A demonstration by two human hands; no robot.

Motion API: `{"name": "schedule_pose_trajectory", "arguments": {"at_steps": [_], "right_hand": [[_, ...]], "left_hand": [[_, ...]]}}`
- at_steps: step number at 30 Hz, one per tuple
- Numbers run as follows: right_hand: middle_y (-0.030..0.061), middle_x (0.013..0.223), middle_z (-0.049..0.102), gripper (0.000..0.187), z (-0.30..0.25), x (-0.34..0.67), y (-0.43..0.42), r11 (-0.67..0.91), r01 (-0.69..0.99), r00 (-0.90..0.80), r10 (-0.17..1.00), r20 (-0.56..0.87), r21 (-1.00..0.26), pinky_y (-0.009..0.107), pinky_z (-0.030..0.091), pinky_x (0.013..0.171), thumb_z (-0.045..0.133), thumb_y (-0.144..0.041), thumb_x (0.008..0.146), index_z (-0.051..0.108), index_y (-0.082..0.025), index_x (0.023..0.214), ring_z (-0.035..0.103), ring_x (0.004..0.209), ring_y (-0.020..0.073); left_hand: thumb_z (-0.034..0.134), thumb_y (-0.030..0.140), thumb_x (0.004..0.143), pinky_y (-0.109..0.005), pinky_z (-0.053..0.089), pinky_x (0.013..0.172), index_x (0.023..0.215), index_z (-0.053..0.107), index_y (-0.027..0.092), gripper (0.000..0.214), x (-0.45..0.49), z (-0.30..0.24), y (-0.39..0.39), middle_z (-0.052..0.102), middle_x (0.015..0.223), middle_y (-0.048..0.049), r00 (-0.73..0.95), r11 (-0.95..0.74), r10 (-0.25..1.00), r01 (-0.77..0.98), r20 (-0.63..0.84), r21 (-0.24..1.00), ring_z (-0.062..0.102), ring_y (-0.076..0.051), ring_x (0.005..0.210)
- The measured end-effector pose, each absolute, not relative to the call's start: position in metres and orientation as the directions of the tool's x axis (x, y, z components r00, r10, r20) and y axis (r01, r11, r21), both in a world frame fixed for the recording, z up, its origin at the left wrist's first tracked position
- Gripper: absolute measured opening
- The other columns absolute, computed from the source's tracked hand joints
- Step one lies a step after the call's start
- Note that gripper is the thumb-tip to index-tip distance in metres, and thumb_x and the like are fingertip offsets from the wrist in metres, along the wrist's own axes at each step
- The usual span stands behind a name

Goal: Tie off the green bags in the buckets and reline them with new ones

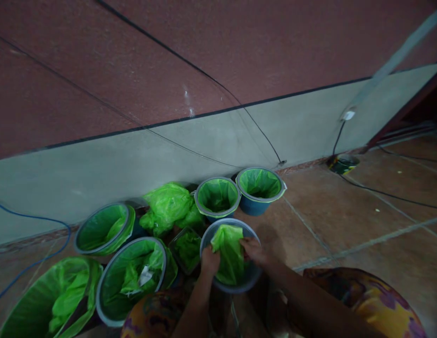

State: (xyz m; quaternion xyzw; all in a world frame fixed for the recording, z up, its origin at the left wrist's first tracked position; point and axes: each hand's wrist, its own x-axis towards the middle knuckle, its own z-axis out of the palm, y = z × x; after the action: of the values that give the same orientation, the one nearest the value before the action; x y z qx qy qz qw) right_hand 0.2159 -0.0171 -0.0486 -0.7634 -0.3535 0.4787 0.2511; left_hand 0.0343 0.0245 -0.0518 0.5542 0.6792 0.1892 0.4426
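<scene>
My left hand (pixel 210 261) and my right hand (pixel 253 249) hold a bright green plastic bag (pixel 228 253) between them, one at each upper side. The fingers of both hands are closed on its edges. Under the bag stands a bucket with a grey-blue rim (pixel 236 290), directly in front of my knees. The bag hangs inside that rim and hides most of the bucket's inside. Left of my left hand lies a small square tray (pixel 186 250) with green plastic in it.
Two lined buckets (pixel 217 196) (pixel 260 184) stand by the wall. More lined buckets (pixel 105 230) (pixel 132 281) and a large green-lined container (pixel 49 300) are at left. A green plastic heap (pixel 169 206) sits between. Cables and a dark tin (pixel 343 164) are at right.
</scene>
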Motion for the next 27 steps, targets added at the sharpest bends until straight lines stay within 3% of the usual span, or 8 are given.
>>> {"name": "schedule_pose_trajectory", "arguments": {"at_steps": [5,7,11,14,18,22,25,27], "right_hand": [[0.0095,0.069,0.064,0.025,-0.036,0.272,-0.015,-0.593,0.571,0.388,0.804,-0.451,-0.568,0.027,0.042,0.060,0.046,-0.021,0.086,0.066,-0.011,0.074,0.062,0.068,0.0185],[0.0131,0.081,0.068,0.021,-0.028,0.286,-0.013,-0.558,0.637,0.393,0.828,-0.399,-0.532,0.028,0.042,0.065,0.051,-0.019,0.082,0.068,-0.010,0.088,0.063,0.077,0.0214],[0.0178,0.100,0.069,0.036,-0.009,0.272,-0.016,-0.529,0.703,0.430,0.848,-0.309,-0.475,0.031,0.043,0.074,0.046,-0.024,0.087,0.061,-0.010,0.116,0.064,0.092,0.0264],[0.0128,0.095,0.071,0.040,-0.002,0.235,-0.018,-0.498,0.707,0.384,0.867,-0.318,-0.503,0.032,0.045,0.077,0.041,-0.041,0.092,0.063,-0.015,0.111,0.066,0.092,0.0262],[0.0130,0.100,0.071,0.060,-0.007,0.188,-0.009,-0.485,0.654,0.321,0.873,-0.369,-0.580,0.031,0.046,0.079,0.053,-0.053,0.084,0.053,-0.011,0.128,0.066,0.094,0.0249],[0.0112,0.091,0.072,0.028,-0.005,0.176,0.000,-0.419,0.672,0.282,0.907,-0.312,-0.610,0.030,0.045,0.077,0.049,-0.029,0.086,0.067,-0.014,0.101,0.067,0.088,0.0239],[0.0102,0.092,0.073,0.030,-0.002,0.198,-0.020,-0.459,0.590,0.414,0.878,-0.238,-0.665,0.030,0.046,0.075,0.043,-0.029,0.086,0.067,-0.016,0.097,0.067,0.087,0.0238],[0.0094,0.084,0.073,0.032,-0.007,0.218,-0.051,-0.560,0.440,0.552,0.785,-0.280,-0.702,0.029,0.048,0.068,0.040,-0.034,0.086,0.067,-0.017,0.090,0.068,0.080,0.0230]], "left_hand": [[0.058,0.023,0.078,-0.026,0.046,0.059,0.079,0.070,0.015,0.015,0.011,-0.049,0.036,0.071,0.071,-0.0060,-0.126,0.376,0.917,0.586,-0.378,0.718,0.066,-0.019,0.070],[0.058,0.026,0.077,-0.024,0.043,0.054,0.074,0.070,0.016,0.016,0.008,-0.047,0.038,0.067,0.063,-0.0022,-0.116,0.372,0.920,0.563,-0.375,0.738,0.063,-0.016,0.061],[0.056,0.029,0.078,-0.022,0.038,0.050,0.068,0.069,0.016,0.021,0.012,-0.047,0.034,0.058,0.052,0.0021,-0.085,0.347,0.930,0.520,-0.357,0.781,0.054,-0.012,0.051],[0.054,0.032,0.079,-0.022,0.039,0.050,0.072,0.070,0.014,0.025,0.017,-0.048,0.032,0.058,0.053,0.0025,-0.076,0.327,0.939,0.497,-0.335,0.804,0.052,-0.012,0.051],[0.052,0.034,0.080,-0.021,0.043,0.054,0.076,0.071,0.015,0.027,0.021,-0.046,0.034,0.062,0.059,0.0013,-0.050,0.292,0.950,0.496,-0.308,0.818,0.056,-0.012,0.056],[0.050,0.032,0.082,-0.023,0.045,0.057,0.080,0.070,0.016,0.026,0.010,-0.042,0.038,0.066,0.064,-0.0014,-0.159,0.314,0.949,0.555,-0.272,0.771,0.061,-0.015,0.062],[0.041,0.030,0.086,-0.027,0.046,0.058,0.086,0.068,0.015,0.032,-0.008,-0.043,0.042,0.070,0.074,-0.0081,-0.343,0.409,0.907,0.588,-0.243,0.697,0.065,-0.020,0.068],[0.036,0.029,0.088,-0.030,0.046,0.058,0.087,0.068,0.014,0.035,-0.018,-0.047,0.043,0.071,0.080,-0.0124,-0.439,0.474,0.868,0.591,-0.233,0.653,0.066,-0.023,0.073]]}}
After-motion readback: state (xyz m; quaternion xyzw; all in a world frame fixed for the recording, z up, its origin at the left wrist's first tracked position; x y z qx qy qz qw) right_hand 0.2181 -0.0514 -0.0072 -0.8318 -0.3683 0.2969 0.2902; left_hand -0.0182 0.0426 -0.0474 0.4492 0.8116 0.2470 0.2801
